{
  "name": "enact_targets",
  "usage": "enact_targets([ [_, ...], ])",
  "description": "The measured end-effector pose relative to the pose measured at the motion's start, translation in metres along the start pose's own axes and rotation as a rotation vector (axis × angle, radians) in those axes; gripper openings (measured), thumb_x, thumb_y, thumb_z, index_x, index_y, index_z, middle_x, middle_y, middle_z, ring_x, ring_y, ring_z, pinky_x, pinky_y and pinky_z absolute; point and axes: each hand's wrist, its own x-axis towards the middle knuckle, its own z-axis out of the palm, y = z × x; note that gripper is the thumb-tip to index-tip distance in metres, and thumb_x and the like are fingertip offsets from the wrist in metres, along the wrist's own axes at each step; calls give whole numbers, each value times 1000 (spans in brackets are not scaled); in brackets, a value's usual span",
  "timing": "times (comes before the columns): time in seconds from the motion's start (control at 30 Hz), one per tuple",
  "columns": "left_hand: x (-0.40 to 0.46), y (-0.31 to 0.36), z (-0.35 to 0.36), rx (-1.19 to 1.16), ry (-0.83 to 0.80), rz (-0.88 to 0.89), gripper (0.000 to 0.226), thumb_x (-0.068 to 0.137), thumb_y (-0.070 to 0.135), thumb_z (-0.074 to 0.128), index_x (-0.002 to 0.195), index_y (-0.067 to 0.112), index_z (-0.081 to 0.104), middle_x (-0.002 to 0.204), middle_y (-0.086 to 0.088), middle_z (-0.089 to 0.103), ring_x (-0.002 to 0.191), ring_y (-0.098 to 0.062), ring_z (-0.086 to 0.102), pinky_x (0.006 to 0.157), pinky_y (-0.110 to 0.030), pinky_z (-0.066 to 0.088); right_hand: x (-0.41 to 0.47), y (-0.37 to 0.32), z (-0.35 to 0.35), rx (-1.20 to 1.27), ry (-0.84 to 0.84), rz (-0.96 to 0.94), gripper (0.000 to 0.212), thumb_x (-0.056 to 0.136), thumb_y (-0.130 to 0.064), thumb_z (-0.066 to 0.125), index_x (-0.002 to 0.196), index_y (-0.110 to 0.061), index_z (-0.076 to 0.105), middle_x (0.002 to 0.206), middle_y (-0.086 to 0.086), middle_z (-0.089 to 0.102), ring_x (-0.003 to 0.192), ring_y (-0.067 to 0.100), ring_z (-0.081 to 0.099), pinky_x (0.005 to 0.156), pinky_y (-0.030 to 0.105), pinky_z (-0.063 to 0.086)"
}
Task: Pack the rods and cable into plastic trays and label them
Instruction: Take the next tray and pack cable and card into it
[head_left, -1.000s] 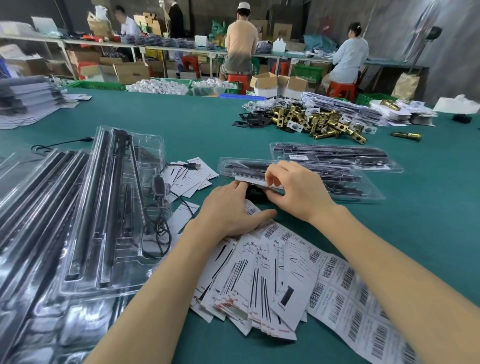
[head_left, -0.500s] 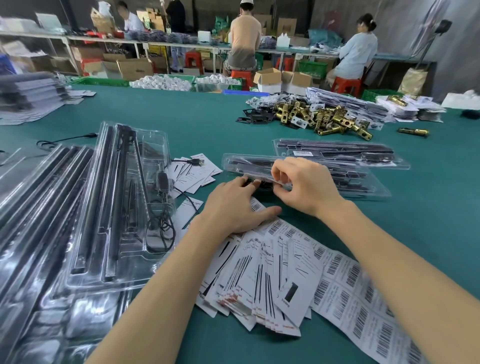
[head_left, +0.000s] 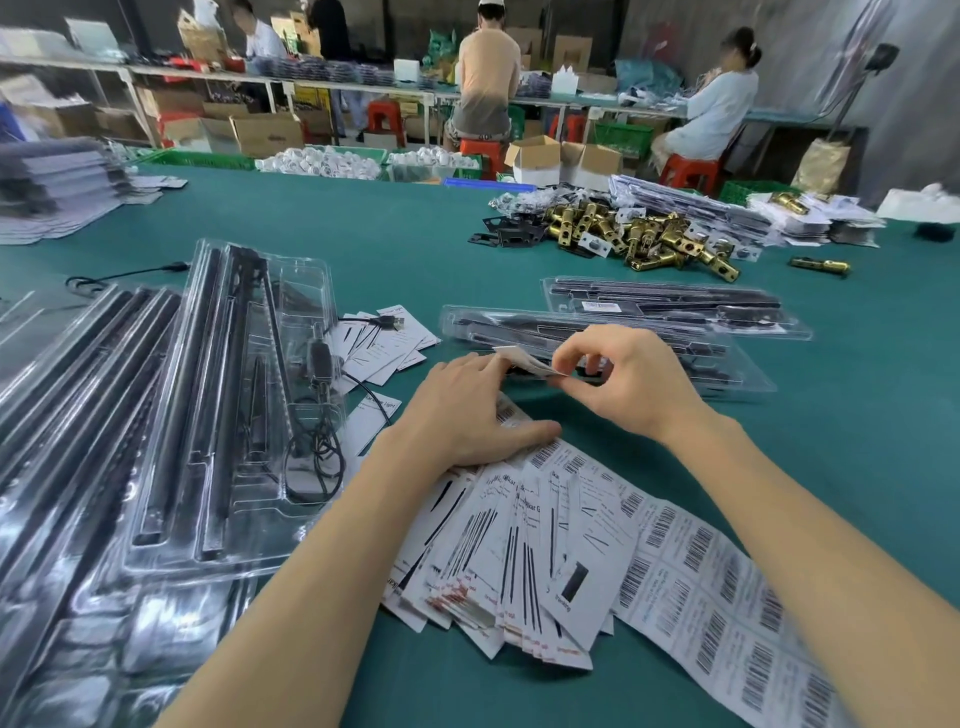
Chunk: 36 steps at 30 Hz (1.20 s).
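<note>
Right hand (head_left: 618, 384) pinches one small white label (head_left: 524, 360) by its near edge between thumb and forefinger, the other fingers curled above it. A second ago this hand lay closed down on the near clear plastic tray of black rods (head_left: 597, 348); now it has lifted a little and the label stands peeled up and tilted, its far end just over the tray's near-left edge. Left hand (head_left: 472, 410) lies flat, fingers spread, pressing on the barcode label sheet (head_left: 691, 587), its fingertips touching the label's left end; it has hardly moved. I judge the sticker has just come free of its backing and is about to be laid on this tray, so packing here is done and labelling is the step in hand.

Behind that tray, farther right, a second closed clear tray of rods (head_left: 670, 304) already carries a white label. On the left of the green table (head_left: 363, 234) an open clear tray with black rods and a coiled black cable (head_left: 244, 395) rests on a stack of others, not yet labelled. Fanned white printed cards (head_left: 509, 561) lie near, between the forearms.
</note>
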Motion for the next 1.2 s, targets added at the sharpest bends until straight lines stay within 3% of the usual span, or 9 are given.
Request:
enact_targets([
  [0.13, -1, -2, -3, -33, -41, 24, 73, 81, 79, 53, 133, 29, 44, 125, -1, 61, 114, -24, 53, 96, -39, 39, -3, 4, -1, 54, 5, 16, 10, 81, -19, 83, 84, -25, 75, 95, -9, 65, 91, 17, 60, 81, 43, 52],
  [0.33, -3, -6, -5, -67, -31, 70, 71, 83, 77, 54, 138, 36, 36, 124, 1, 61, 109, -22, 52, 83, -32, 30, -9, 12, -2, 115, -10, 75, 17, 86, -15, 77, 90, -28, 67, 91, -14, 70, 92, 6, 64, 88, 36, 54],
  [0.43, -3, -10, -3, -103, -19, 82, 74, 82, 78, 55, 142, 40, 34, 137, 7, 56, 118, -19, 52, 87, -29, 31, -13, 12, -6, 143, 38, 78, 26, 86, -9, 76, 97, -30, 66, 88, -17, 68, 87, 5, 65, 83, 28, 55],
  [0.57, -1, -16, -2, -88, -46, 97, 83, 81, 82, 50, 151, 45, 24, 152, 10, 45, 134, -18, 44, 105, -35, 35, -17, 8, -10, 7, 54, 73, 26, 85, -7, 69, 102, -26, 68, 89, -10, 67, 84, 13, 62, 76, 40, 56],
  [0.67, -1, -20, -1, -77, -73, 114, 84, 81, 86, 43, 153, 50, 21, 163, 14, 26, 146, -15, 32, 116, -40, 27, -25, 1, -9, -112, 85, 27, 28, 82, -7, 68, 99, -28, 66, 89, -12, 62, 79, 10, 54, 67, 40, 55],
  [0.73, 0, -21, 1, -104, -60, 114, 81, 80, 87, 42, 150, 50, 24, 164, 15, 24, 143, -16, 36, 112, -40, 31, -32, -1, -9, -156, 82, -13, 31, 79, -5, 68, 100, -28, 66, 89, -13, 60, 78, 6, 49, 63, 37, 54],
  [0.83, 2, -23, 3, -138, -29, 96, 81, 77, 84, 50, 140, 38, 26, 153, 8, 44, 120, -19, 54, 93, -36, 42, -40, -2, -10, -203, 83, -37, 32, 77, -4, 66, 100, -26, 67, 89, -10, 61, 81, 12, 54, 61, 36, 53],
  [1.03, 2, -19, 5, -114, 2, 118, 95, 72, 89, 51, 146, 38, 19, 154, 7, 43, 122, -22, 54, 93, -37, 41, -35, -13, 0, -319, 170, 9, 20, 77, -8, 69, 91, -22, 67, 84, -6, 61, 76, 19, 57, 55, 30, 48],
  [1.2, 2, -21, 4, -124, 13, 110, 98, 76, 87, 50, 152, 37, 15, 161, 14, 27, 124, -18, 54, 93, -36, 42, -24, -19, 10, -265, 208, 70, 16, 80, -7, 70, 90, -19, 66, 84, -3, 60, 75, 19, 55, 54, 33, 50],
])
